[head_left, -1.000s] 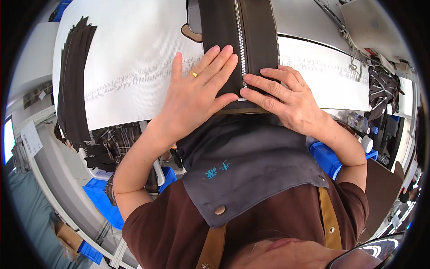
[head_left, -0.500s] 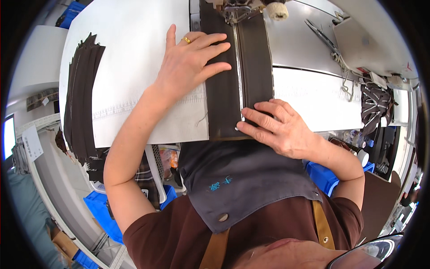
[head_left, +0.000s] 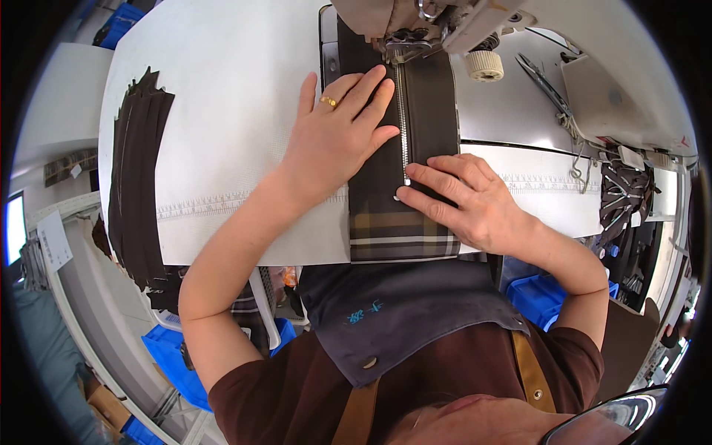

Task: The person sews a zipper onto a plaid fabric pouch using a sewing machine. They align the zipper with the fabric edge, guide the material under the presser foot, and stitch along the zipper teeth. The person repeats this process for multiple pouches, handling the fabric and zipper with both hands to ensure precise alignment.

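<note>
Right hand: my right hand point(head_left: 475, 204) lies flat and open on the dark fabric panel point(head_left: 404, 185), fingers point(head_left: 434, 184) spread, tips just beside the lower end of the zipper point(head_left: 404, 126), gripping nothing
Left hand: my left hand point(head_left: 334, 137) presses open-palmed on the panel's left half, ring finger point(head_left: 332, 100) toward 12 o'clock, nothing clasped
Panel: it lies on the white table point(head_left: 237, 111), its plaid hem point(head_left: 400, 237) at 6 o'clock, its top under the presser foot point(head_left: 404, 48) of the sewing machine point(head_left: 415, 18)
Risk, fingers: my left fingertips sit near the foot at 12 o'clock; I judge they could be caught if they creep closer
Risk, seam: uneven pressure from my two palms could skew the zipper tape and pucker the stitch line
Around: a stack of dark strips point(head_left: 137, 170) at 9 o'clock, well apart; a thread cone point(head_left: 486, 65) and scissors point(head_left: 545, 81) at 1 o'clock
In the way: the machine head hides the needle
</note>
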Demonstrator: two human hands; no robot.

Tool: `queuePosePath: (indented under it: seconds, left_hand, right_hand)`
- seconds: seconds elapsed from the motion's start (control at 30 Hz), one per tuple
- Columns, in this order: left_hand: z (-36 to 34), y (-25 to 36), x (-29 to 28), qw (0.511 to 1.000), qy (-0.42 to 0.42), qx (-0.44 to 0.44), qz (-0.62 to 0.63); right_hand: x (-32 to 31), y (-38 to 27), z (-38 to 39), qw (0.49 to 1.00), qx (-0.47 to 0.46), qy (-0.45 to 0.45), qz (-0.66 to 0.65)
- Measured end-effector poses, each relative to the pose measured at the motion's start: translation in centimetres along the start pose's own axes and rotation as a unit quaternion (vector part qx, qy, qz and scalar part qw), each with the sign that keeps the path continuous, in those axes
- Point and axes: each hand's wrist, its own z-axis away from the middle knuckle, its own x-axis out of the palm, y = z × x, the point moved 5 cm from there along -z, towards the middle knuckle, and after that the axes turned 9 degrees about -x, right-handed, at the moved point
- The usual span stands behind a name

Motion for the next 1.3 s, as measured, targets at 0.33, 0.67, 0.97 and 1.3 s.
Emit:
queuePosePath:
  seconds: [0.33,0.67,0.97,1.3]
  left_hand:
    - [-0.5,-0.1,-0.3,0.995,0.042,0.03,0.085]
    - [-0.9,-0.8,-0.5,0.989,0.063,0.045,0.124]
    - [-2.0,-2.0,0.4,0.988,0.042,-0.002,0.151]
    - [-3.5,-3.9,0.3,0.921,-0.108,-0.156,0.339]
  right_hand:
    - [0.2,3.7,-1.4,0.998,-0.004,0.053,0.038]
    - [0.5,7.9,-2.5,0.996,-0.009,0.08,0.035]
    - [-1.0,9.4,-2.4,0.948,0.218,0.141,-0.184]
    - [-0.2,12.3,-2.9,0.777,0.245,0.186,-0.549]
